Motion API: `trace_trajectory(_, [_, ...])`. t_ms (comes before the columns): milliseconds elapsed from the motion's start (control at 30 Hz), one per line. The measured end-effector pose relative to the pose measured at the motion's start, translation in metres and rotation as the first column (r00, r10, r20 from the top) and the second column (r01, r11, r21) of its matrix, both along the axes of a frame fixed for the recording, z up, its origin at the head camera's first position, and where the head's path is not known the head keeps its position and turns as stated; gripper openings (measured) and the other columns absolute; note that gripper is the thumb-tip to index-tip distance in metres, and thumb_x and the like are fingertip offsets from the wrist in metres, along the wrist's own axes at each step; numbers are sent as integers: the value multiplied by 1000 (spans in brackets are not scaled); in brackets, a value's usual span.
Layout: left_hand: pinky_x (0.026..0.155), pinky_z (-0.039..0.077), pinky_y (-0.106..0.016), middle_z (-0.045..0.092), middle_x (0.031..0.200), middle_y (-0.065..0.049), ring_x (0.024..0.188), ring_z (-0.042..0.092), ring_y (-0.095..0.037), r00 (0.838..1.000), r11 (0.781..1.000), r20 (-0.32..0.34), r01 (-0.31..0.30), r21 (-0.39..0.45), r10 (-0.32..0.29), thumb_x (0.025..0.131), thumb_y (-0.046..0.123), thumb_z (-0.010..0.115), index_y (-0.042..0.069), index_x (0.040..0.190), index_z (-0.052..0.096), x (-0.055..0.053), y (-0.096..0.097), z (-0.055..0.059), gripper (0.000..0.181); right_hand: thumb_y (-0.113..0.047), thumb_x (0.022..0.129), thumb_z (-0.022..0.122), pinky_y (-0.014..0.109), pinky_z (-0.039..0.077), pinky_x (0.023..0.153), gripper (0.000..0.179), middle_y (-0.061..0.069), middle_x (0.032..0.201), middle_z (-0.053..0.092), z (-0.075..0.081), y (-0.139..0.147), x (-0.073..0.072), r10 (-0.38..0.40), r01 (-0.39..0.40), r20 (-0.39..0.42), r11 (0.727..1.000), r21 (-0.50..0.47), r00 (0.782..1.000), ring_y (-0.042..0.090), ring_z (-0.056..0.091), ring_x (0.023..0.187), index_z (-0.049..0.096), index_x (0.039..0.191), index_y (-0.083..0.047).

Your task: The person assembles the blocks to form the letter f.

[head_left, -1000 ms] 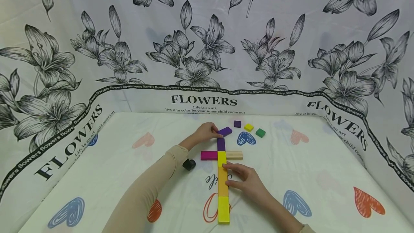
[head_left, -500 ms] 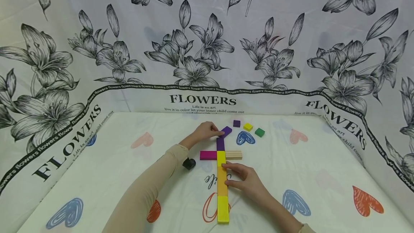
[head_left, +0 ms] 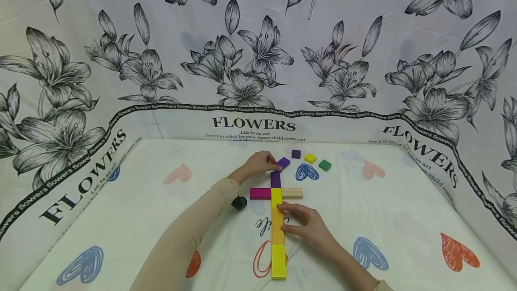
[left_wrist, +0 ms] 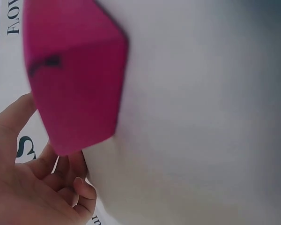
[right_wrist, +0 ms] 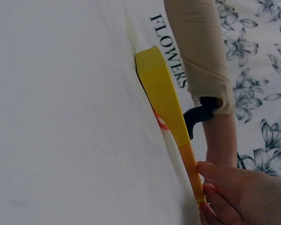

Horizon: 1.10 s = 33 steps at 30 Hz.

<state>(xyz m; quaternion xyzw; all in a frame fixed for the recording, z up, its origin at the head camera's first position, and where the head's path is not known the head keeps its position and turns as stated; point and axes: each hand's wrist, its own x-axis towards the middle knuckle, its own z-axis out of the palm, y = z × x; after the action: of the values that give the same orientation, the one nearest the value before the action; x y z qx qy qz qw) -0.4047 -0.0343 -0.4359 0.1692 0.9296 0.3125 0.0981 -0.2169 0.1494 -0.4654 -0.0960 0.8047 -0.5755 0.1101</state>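
Note:
A line of blocks runs away from me in the head view: a near yellow block [head_left: 278, 262], an orange block [head_left: 277, 226], a short yellow block [head_left: 276, 197] and a purple block [head_left: 275, 179]. At its far end my left hand [head_left: 260, 162] pinches another purple block [head_left: 284, 163], which lies slanted to the upper right. My right hand [head_left: 308, 223] touches the orange block's right edge with thumb and index fingertip. A magenta block [head_left: 260, 193] and a ridged wood-coloured block [head_left: 292, 193] flank the short yellow one. In the left wrist view the magenta block [left_wrist: 79, 93] hides some fingers.
Beyond the line lie a small dark purple block [head_left: 296, 154], a small yellow block [head_left: 310, 158] and a green block [head_left: 325, 165]. A black wrist camera [head_left: 240, 203] hangs under the left sleeve. A flower-printed curtain [head_left: 250, 75] borders the heart-printed tablecloth [head_left: 133, 223].
The held purple block has turned more steeply and its near end has come close to the line's far end. My left hand shifted slightly right; my right hand stayed put.

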Motion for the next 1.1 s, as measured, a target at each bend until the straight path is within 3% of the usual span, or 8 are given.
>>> trace_trajectory(300, [79, 50, -28, 67, 102, -6, 87, 58, -17, 1000, 1000, -1, -7, -6, 7, 86, 41, 72, 9, 109, 66, 0, -1, 1, 40, -26, 83, 78, 31, 42, 107, 47, -6, 135, 62, 0, 0, 0, 9, -9, -1, 1000, -9, 1000, 22, 49, 136, 64, 128, -24])
trace_trajectory(700, [78, 50, -27, 69, 102, -7, 85, 58, -17, 1000, 1000, 28, 3, 7, -4, 90, 35, 68, 7, 106, 67, 1, -4, 2, 32, -26, 82, 78, 37, 41, 109, 47, -5, 135, 62, 0, 0, 0, -4, 4, -6, 1000, -4, 1000, 22, 49, 136, 64, 127, -23])
trace_trajectory(1100, [80, 48, -28, 65, 104, -6, 87, 56, -17, 1000, 999, 2, 14, -30, -14, 85, 45, 73, 8, 114, 64, 2, -2, 0, 48, -26, 82, 78, 38, 41, 109, 46, -6, 134, 62, 0, -1, 0, -8, 8, 0, 1000, -6, 1000, 21, 49, 136, 65, 126, -24])
